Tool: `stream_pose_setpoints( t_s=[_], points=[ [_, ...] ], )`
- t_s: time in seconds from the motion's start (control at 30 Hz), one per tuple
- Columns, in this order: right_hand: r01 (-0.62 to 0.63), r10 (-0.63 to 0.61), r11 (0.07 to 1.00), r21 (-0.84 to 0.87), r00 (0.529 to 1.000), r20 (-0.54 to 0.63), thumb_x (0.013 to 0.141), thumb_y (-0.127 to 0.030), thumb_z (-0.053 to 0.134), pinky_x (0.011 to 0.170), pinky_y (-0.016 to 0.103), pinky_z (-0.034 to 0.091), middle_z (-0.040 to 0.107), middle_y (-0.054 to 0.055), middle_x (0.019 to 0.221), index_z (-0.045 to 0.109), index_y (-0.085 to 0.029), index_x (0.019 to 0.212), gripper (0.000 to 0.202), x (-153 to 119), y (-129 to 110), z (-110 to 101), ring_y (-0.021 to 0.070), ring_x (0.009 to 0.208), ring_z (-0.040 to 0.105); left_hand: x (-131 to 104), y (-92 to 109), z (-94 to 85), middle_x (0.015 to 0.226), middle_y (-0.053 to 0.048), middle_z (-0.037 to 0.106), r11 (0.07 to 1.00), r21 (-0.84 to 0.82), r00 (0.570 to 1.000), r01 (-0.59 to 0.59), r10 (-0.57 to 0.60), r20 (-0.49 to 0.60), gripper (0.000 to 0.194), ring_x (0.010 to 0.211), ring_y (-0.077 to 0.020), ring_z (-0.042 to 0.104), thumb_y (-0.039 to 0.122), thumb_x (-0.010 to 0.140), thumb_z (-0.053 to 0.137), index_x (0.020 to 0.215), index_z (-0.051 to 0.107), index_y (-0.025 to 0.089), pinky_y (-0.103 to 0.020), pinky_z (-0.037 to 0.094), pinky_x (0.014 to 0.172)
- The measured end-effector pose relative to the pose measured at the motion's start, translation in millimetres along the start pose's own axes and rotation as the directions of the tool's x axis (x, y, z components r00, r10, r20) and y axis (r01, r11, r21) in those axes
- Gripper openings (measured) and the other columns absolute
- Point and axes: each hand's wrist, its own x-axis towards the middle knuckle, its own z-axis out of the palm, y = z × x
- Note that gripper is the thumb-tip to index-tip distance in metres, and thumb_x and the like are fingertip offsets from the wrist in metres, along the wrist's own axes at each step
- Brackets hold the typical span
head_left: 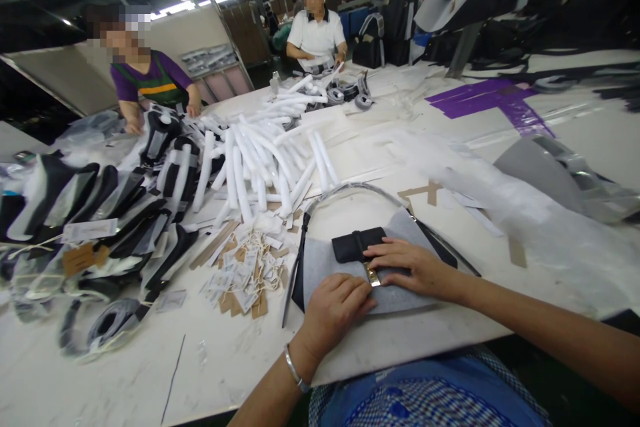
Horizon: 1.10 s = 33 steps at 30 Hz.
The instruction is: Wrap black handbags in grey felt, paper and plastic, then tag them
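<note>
A handbag (320, 260) with a grey covering, black sides and a wrapped handle lies on the table in front of me. Its black flap (350, 245) ends in a gold clasp (373, 275). My left hand (337, 307), with a silver bracelet at the wrist, rests on the bag's lower left part, fingers curled together beside the clasp; what they may hold is hidden. My right hand (413, 269) lies over the flap and the bag's right side, its fingers spread around the clasp.
Left of the bag are a pile of tags with strings (247, 270), white foam rolls (250, 160) and wrapped black parts (100, 200). Clear plastic (530, 213) and purple tape (480, 97) lie right. Two people (316, 37) work across the table.
</note>
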Motion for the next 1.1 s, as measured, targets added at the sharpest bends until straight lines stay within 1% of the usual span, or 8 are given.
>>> stream_pose_setpoints(
  t_s=[0.17,0.33,0.47,0.53,0.67,0.8,0.97,1.1],
  points=[
    [0.017,-0.017,1.000,0.025,1.000,-0.020,0.096,-0.031,0.064,0.117,0.050,0.034,0.066,0.005,0.132,0.068,-0.027,0.120,0.025,-1.2,1.3,2.0,0.0220,0.127,0.057,0.4,0.0,-0.2,0.101,-0.004,0.074,1.000,-0.012,1.000,0.009,-0.009,0.003,0.019,0.092,-0.0175,0.066,0.029,0.095,0.063,0.110,0.062,0.017,-0.033,0.056,0.085],
    [0.033,-0.032,0.999,0.029,0.998,-0.046,0.096,-0.030,0.064,0.117,0.049,0.034,0.067,0.005,0.130,0.067,-0.026,0.119,0.023,-2.7,3.3,3.8,0.0210,0.126,0.058,0.3,-1.1,-0.6,0.104,-0.003,0.074,1.000,-0.016,1.000,0.001,-0.001,0.011,0.029,0.093,-0.0172,0.065,0.028,0.095,0.064,0.122,0.060,0.019,-0.033,0.056,0.084],
    [0.017,-0.017,1.000,0.010,0.999,-0.043,0.094,-0.033,0.068,0.117,0.049,0.035,0.067,0.006,0.130,0.060,-0.027,0.134,0.042,-3.0,4.2,6.4,0.0215,0.124,0.059,0.8,-2.7,-0.8,0.105,-0.004,0.073,1.000,-0.017,1.000,0.003,-0.002,0.031,0.028,0.094,-0.0181,0.065,0.029,0.095,0.064,0.121,0.062,0.021,-0.033,0.056,0.083],
    [0.008,-0.009,0.999,-0.041,1.000,-0.029,0.093,-0.033,0.069,0.115,0.049,0.037,0.065,0.007,0.132,0.058,-0.026,0.137,0.045,-2.3,2.8,8.0,0.0222,0.124,0.059,1.0,-3.3,-1.0,0.105,-0.004,0.073,1.000,-0.018,0.999,0.008,-0.007,0.052,0.027,0.094,-0.0185,0.064,0.029,0.095,0.063,0.120,0.063,0.021,-0.034,0.056,0.083],
    [-0.031,0.027,0.983,-0.182,0.999,-0.020,0.092,-0.031,0.070,0.108,0.050,0.043,0.058,0.008,0.140,0.067,-0.027,0.127,0.035,1.0,-3.6,10.0,0.0264,0.126,0.055,3.3,-3.3,-2.1,0.106,-0.005,0.072,0.999,-0.022,0.994,0.024,-0.021,0.105,0.027,0.095,-0.0188,0.064,0.031,0.096,0.061,0.121,0.063,0.021,-0.035,0.055,0.082],
    [-0.082,0.093,0.962,-0.260,0.995,0.029,0.086,-0.029,0.077,0.099,0.049,0.048,0.059,0.008,0.137,0.070,-0.030,0.122,0.036,6.3,-9.3,7.9,0.0301,0.119,0.057,9.1,1.8,-5.9,0.105,-0.006,0.071,0.997,-0.005,0.983,0.071,-0.069,0.171,0.025,0.094,-0.0202,0.063,0.032,0.097,0.058,0.120,0.063,0.021,-0.037,0.055,0.080],
    [-0.065,0.086,0.967,-0.244,0.993,0.075,0.085,-0.031,0.078,0.091,0.049,0.049,0.059,0.011,0.132,0.072,-0.028,0.120,0.035,11.6,-7.9,1.8,0.0278,0.103,0.062,13.4,8.4,-10.2,0.106,-0.006,0.070,0.993,0.008,0.967,0.114,-0.113,0.230,0.024,0.096,-0.0205,0.063,0.029,0.098,0.055,0.119,0.064,0.021,-0.037,0.056,0.082],
    [-0.011,0.031,0.973,-0.229,0.996,0.081,0.092,-0.026,0.068,0.091,0.044,0.048,0.062,0.011,0.126,0.073,-0.025,0.116,0.024,16.6,-7.8,-5.9,0.0260,0.106,0.060,12.7,6.2,-9.5,0.109,-0.006,0.070,0.993,-0.002,0.968,0.120,-0.116,0.224,0.025,0.097,-0.0194,0.062,0.030,0.100,0.054,0.121,0.063,0.021,-0.036,0.055,0.083]
  ],
)
